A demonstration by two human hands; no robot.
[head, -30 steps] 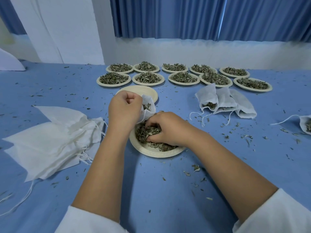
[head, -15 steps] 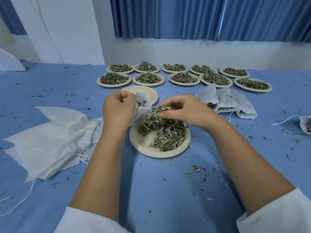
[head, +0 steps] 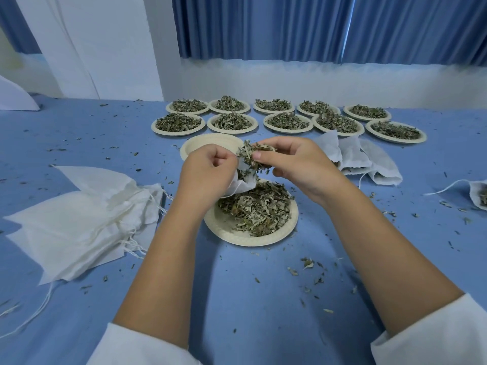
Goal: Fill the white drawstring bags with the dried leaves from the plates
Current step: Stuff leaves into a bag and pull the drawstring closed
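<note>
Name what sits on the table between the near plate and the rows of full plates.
An empty plate, partly behind the left hand, seen in the head view.

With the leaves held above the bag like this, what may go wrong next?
1. The right hand pinches a loose bunch of dried leaves with bits hanging down; some may drop beside the white bag, onto the plate or the blue cloth, where crumbs already lie.
2. The left hand grips the bag crumpled, its mouth hardly visible; if it is narrow, leaves may spill.
</note>
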